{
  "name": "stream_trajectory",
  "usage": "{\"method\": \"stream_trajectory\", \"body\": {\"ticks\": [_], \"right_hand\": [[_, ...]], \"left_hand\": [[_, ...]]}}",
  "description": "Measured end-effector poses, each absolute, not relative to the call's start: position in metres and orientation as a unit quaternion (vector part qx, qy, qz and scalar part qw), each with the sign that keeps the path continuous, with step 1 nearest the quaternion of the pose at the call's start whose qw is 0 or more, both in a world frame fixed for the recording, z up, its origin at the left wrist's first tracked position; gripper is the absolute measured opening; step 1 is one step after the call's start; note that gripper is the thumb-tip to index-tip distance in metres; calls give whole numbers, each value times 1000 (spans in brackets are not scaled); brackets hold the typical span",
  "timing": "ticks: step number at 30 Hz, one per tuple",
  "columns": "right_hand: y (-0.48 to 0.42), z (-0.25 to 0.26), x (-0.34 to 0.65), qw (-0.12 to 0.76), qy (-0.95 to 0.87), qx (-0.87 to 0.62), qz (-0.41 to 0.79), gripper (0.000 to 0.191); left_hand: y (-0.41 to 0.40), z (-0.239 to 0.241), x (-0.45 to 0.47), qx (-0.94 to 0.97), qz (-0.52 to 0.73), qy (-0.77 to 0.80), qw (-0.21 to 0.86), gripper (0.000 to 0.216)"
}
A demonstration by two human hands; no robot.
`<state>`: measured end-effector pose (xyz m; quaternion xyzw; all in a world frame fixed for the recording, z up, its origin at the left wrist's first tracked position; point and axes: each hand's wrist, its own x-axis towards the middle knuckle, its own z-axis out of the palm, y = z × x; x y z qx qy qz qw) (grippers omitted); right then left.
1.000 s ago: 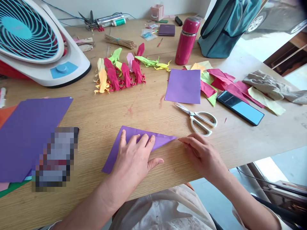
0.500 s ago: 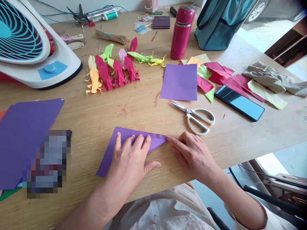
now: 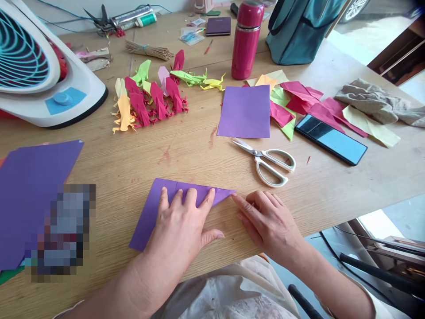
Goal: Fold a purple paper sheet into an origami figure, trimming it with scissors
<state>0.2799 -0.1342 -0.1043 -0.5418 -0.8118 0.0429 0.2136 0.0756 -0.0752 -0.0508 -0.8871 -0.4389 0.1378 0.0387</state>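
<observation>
A folded purple sheet of paper [image 3: 146,217] lies on the table in front of me, narrowing to a sharp point on its right. My left hand [image 3: 186,221] rests flat on it with fingers spread, its thumb on the wood below the slanting edge. At the pointed corner, the index fingertip of my right hand [image 3: 268,221] touches the paper. The other fingers of that hand are loosely bent, and its thumb sits apart from the index finger. Beyond the paper lie white-handled scissors [image 3: 265,161], blades partly apart, and an unfolded purple square [image 3: 245,111].
Purple sheets [image 3: 29,195] are stacked at left beside a pixelated object [image 3: 64,230] and a fan [image 3: 66,99]. Several folded paper figures [image 3: 152,99] stand farther back. A red flask [image 3: 246,42], paper pieces [image 3: 303,99], a phone [image 3: 332,139] and a teal bag [image 3: 295,33] are at right.
The view has shifted slightly. My left index finger has moved a little right along the folded paper, away from the other fingers. My right index finger stays by the pointed corner.
</observation>
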Motion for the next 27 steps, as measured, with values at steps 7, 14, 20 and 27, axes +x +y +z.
{"method": "stream_trajectory", "body": {"ticks": [7, 14, 20, 27], "right_hand": [[-133, -103, 275, 189, -809, -554, 48, 35], [-130, -102, 273, 160, -809, -563, 48, 33], [-128, -98, 267, 151, -805, -573, 41, 35], [-127, -99, 265, 164, -802, -573, 37, 40]], "left_hand": [[-73, -48, 79, -880, 174, -441, 24, 89], [-73, -47, 80, -879, 192, -435, 27, 90], [-71, -44, 85, -872, 213, -440, 9, 96], [-70, -43, 87, -866, 225, -447, -5, 100]]}}
